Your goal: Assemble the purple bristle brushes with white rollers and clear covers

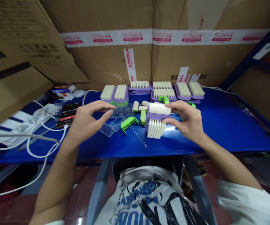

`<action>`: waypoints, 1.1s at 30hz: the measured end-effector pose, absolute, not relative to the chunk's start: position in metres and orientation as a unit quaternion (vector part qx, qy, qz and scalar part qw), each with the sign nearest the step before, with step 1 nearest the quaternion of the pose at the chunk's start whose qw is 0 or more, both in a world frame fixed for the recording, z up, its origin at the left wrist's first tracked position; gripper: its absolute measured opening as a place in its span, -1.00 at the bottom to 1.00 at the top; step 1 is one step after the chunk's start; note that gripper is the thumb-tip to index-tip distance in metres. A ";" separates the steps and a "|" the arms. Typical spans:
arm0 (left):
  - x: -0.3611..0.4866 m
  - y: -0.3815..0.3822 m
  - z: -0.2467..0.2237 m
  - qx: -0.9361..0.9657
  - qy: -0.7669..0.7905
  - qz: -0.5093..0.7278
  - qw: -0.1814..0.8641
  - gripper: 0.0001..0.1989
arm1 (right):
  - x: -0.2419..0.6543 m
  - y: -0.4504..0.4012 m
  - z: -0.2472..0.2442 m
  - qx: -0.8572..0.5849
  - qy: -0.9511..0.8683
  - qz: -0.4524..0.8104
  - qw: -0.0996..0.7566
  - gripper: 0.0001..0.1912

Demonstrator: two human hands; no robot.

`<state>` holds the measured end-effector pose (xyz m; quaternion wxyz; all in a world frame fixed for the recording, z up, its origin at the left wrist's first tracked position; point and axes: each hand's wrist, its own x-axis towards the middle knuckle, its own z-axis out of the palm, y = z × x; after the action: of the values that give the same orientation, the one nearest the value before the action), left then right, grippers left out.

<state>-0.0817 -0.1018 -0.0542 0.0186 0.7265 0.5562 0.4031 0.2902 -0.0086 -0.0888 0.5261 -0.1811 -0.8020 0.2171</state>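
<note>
My right hand (186,121) pinches a purple brush head (157,117) with cream bristles, holding it over the front middle of the table. Its thumb and fingers press on the right side. Nothing is in my left hand (90,120), whose thumb and fingers are apart above clear plastic covers (116,120). Between the hands lies a bright green curved plastic part (129,123). A thin metal spring (138,136) stretches along the table in front of it. Just left of the held brush head is another green part (143,117), beside a small cream roller-like piece (135,107).
Several purple brush heads with cream bristles (139,85) line the back of the blue table (230,122), against a large cardboard box (106,62). On the left are white cables (29,137), a power strip (47,109) and a phone (68,112). An open carton (15,93) leans in there.
</note>
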 end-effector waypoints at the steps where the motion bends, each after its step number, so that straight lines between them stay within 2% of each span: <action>1: -0.097 -0.108 -0.062 0.727 0.586 0.356 0.028 -0.63 | 0.292 -0.009 -0.089 -0.185 -0.800 0.217 0.528 -0.53; 4: -0.129 -0.131 -0.089 0.736 0.624 0.257 0.045 -0.12 | 0.295 -0.009 -0.090 -0.187 -0.793 0.225 0.535 -0.54; 5: -0.133 -0.137 -0.098 0.734 0.631 0.245 0.047 -0.02 | 0.295 -0.009 -0.091 -0.187 -0.791 0.228 0.537 -0.54; 7: -0.134 -0.148 -0.111 0.722 0.650 0.234 0.041 0.04 | 0.293 -0.009 -0.094 -0.185 -0.786 0.238 0.540 -0.53; 10: -0.132 -0.160 -0.122 0.701 0.675 0.229 0.029 -0.04 | 0.292 -0.009 -0.096 -0.187 -0.781 0.252 0.540 -0.53; 14: -0.140 -0.166 -0.131 0.668 0.704 0.242 0.022 -0.33 | 0.293 -0.011 -0.097 -0.204 -0.787 0.241 0.530 -0.55; 17: -0.143 -0.156 -0.138 0.610 0.673 0.418 0.024 -0.48 | 0.294 -0.011 -0.097 -0.207 -0.785 0.238 0.533 -0.56; 20: -0.131 -0.132 -0.131 0.553 0.598 0.575 0.076 -0.57 | 0.292 -0.010 -0.098 -0.195 -0.781 0.246 0.540 -0.57; 23: -0.107 -0.095 -0.103 0.521 0.483 0.690 0.137 -0.53 | 0.290 -0.008 -0.097 -0.192 -0.783 0.245 0.538 -0.58; 26: -0.073 -0.055 -0.066 0.566 0.427 0.670 0.221 -0.55 | 0.290 -0.008 -0.095 -0.203 -0.789 0.233 0.531 -0.60; 29: -0.030 -0.025 -0.038 0.633 0.424 0.593 0.262 -0.35 | 0.290 -0.007 -0.096 -0.203 -0.792 0.233 0.527 -0.58; 31: 0.001 -0.015 -0.031 0.666 0.426 0.561 0.245 -0.32 | 0.289 -0.006 -0.099 -0.188 -0.789 0.241 0.533 -0.43; 33: 0.026 -0.015 -0.031 0.706 0.428 0.529 0.195 -0.43 | 0.290 -0.005 -0.102 -0.173 -0.785 0.246 0.541 -0.20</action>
<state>0.0255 -0.0154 -0.0310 0.1953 0.7064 0.4279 0.5290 0.2896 -0.0048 -0.1020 0.5414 -0.1731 -0.7852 0.2455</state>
